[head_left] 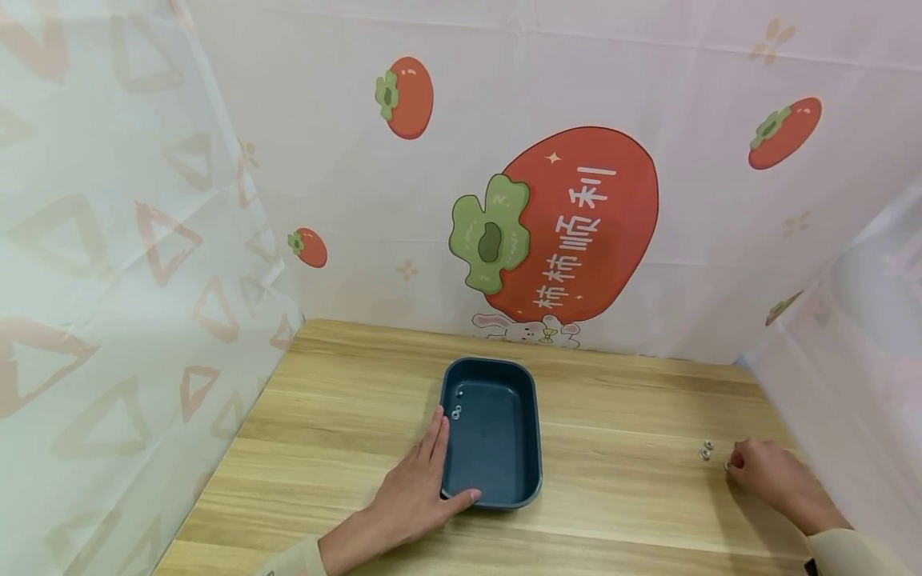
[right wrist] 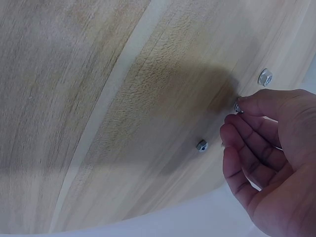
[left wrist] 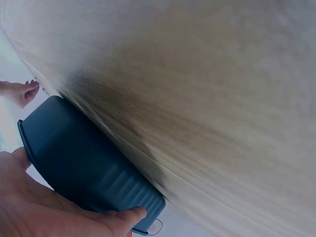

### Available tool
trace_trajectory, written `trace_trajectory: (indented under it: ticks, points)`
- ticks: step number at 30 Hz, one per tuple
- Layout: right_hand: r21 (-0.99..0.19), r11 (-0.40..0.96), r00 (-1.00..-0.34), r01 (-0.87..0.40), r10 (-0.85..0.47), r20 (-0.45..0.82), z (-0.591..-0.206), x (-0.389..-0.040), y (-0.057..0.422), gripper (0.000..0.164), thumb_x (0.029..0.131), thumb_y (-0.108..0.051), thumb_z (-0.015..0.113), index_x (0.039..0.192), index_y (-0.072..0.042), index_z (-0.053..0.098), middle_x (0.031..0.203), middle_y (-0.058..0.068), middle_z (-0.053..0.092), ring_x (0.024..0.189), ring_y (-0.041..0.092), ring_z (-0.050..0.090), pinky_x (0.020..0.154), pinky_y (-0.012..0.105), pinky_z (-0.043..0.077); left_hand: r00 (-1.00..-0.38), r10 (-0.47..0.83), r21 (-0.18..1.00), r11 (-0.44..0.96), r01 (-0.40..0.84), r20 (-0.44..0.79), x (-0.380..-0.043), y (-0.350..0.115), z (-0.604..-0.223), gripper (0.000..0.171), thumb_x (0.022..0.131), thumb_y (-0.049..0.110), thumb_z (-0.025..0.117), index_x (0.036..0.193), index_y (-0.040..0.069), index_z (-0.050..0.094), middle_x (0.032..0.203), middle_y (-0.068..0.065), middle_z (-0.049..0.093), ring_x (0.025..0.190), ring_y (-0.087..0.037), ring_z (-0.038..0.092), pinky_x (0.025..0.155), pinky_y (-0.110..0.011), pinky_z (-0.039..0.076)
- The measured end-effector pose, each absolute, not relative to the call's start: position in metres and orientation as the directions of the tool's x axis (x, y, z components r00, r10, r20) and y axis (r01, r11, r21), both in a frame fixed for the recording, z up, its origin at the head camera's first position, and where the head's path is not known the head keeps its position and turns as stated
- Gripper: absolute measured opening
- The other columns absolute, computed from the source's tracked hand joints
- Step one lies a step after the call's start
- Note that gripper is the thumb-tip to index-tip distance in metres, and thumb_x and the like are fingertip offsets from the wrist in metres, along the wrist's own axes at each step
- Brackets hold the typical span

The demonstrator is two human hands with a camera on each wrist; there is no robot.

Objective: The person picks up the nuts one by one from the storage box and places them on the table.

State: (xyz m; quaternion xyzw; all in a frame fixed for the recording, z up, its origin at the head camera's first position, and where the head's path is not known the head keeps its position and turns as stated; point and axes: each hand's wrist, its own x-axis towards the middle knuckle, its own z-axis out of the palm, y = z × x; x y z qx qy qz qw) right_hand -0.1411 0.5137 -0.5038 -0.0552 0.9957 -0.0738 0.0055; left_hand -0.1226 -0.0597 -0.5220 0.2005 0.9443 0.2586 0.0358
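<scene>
A dark blue rectangular tray (head_left: pixel 493 448) stands on the wooden table. My left hand (head_left: pixel 414 488) rests along its left side, straight fingers against the wall and thumb at the near rim. In the left wrist view, the left hand (left wrist: pixel 54 207) touches the tray's outer wall (left wrist: pixel 94 163). At the table's right, my right hand (head_left: pixel 774 480) pinches a small metal hex nut (right wrist: pixel 238 105) between thumb and fingertips, partly hidden by the thumb. Close by lie other nuts, one nut (right wrist: pixel 265 77) beyond the thumb and another nut (right wrist: pixel 202 145) beside the fingers.
A few small metal nuts (head_left: pixel 455 414) lie inside the tray near its left wall. The wooden table (head_left: pixel 619 480) is bounded by a printed cloth (head_left: pixel 346 176) behind and on both sides. The right side cloth (head_left: pixel 850 384) stands close to my right hand.
</scene>
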Motion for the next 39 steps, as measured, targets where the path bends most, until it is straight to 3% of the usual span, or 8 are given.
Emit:
trace_trajectory:
  ticks: [5,12,18,25,28,31,33,39]
  points:
    - [-0.142,0.985,-0.995,-0.093,-0.096,-0.016,-0.505,-0.140,0.514,0.045,0.087,-0.003,0.067,0.064,-0.021,0.032,0.064,-0.008,0.022,0.060,0.012,0.021,0.055,0.030,0.018,-0.916,0.400,0.502,0.787,0.360,0.031,-0.123,-0.059,-0.522,0.113,0.095,0.070,0.064,0.170,0.002,0.012,0.179,-0.011,0.002,0.156,-0.038,0.033,0.114,-0.058,0.045]
    - [-0.129,0.988,-0.996,-0.083,-0.088,-0.031,-0.502,-0.143,0.518,0.023,0.087,-0.005,0.069,0.069,-0.014,0.056,0.069,-0.001,0.053,0.063,0.018,0.042,0.054,0.036,0.034,-0.917,0.398,0.503,0.788,0.356,0.027,-0.123,-0.059,-0.523,0.114,0.095,0.071,0.063,0.170,0.003,0.012,0.179,-0.011,0.001,0.156,-0.038,0.033,0.113,-0.059,0.046]
    - [-0.139,0.987,-0.997,-0.079,-0.079,0.006,-0.505,-0.142,0.518,0.036,0.085,-0.005,0.067,0.064,-0.018,0.041,0.064,-0.005,0.038,0.061,0.015,0.034,0.055,0.033,0.025,-0.917,0.397,0.503,0.788,0.355,0.026,-0.122,-0.059,-0.523,0.114,0.095,0.071,0.063,0.170,0.003,0.011,0.179,-0.010,0.001,0.156,-0.038,0.033,0.113,-0.059,0.046]
    - [-0.139,0.988,-0.998,-0.068,-0.067,0.010,-0.505,-0.142,0.518,0.040,0.087,-0.009,0.071,0.063,-0.018,0.040,0.063,-0.005,0.038,0.059,0.016,0.037,0.054,0.035,0.027,-0.918,0.396,0.507,0.787,0.352,0.024,-0.122,-0.059,-0.523,0.114,0.094,0.072,0.063,0.170,0.003,0.011,0.179,-0.011,0.001,0.156,-0.039,0.033,0.112,-0.059,0.046]
    - [-0.133,0.989,-0.998,-0.060,-0.062,-0.016,-0.501,-0.143,0.520,0.025,0.088,-0.012,0.072,0.066,-0.011,0.059,0.069,0.012,0.062,0.062,0.024,0.056,0.052,0.041,0.041,-0.919,0.394,0.507,0.787,0.351,0.025,-0.122,-0.059,-0.523,0.115,0.094,0.072,0.064,0.170,0.004,0.011,0.179,-0.011,0.001,0.156,-0.039,0.034,0.112,-0.059,0.047]
    - [-0.127,0.991,-0.998,-0.052,-0.056,-0.034,-0.494,-0.145,0.521,0.015,0.087,-0.015,0.074,0.087,0.000,0.077,0.096,0.029,0.075,0.078,0.041,0.071,0.061,0.055,0.054,-0.919,0.393,0.504,0.789,0.351,0.025,-0.121,-0.059,-0.522,0.115,0.094,0.072,0.064,0.170,0.003,0.011,0.179,-0.011,0.001,0.156,-0.039,0.034,0.112,-0.059,0.047]
    - [-0.124,0.991,-0.998,-0.050,-0.055,-0.034,-0.490,-0.146,0.520,0.019,0.087,-0.016,0.075,0.093,0.002,0.078,0.101,0.028,0.076,0.083,0.045,0.072,0.064,0.057,0.056,-0.919,0.393,0.502,0.790,0.351,0.025,-0.121,-0.059,-0.522,0.115,0.094,0.072,0.064,0.170,0.003,0.011,0.179,-0.011,0.001,0.156,-0.039,0.034,0.112,-0.059,0.047]
    - [-0.117,0.990,-0.997,-0.075,-0.073,0.016,-0.478,-0.149,0.513,0.024,0.088,-0.014,0.076,0.070,-0.012,0.060,0.070,0.001,0.059,0.062,0.016,0.046,0.052,0.036,0.038,-0.919,0.392,0.493,0.794,0.356,0.032,-0.123,-0.059,-0.522,0.114,0.095,0.071,0.064,0.170,0.003,0.012,0.179,-0.011,0.001,0.155,-0.039,0.034,0.112,-0.058,0.047]
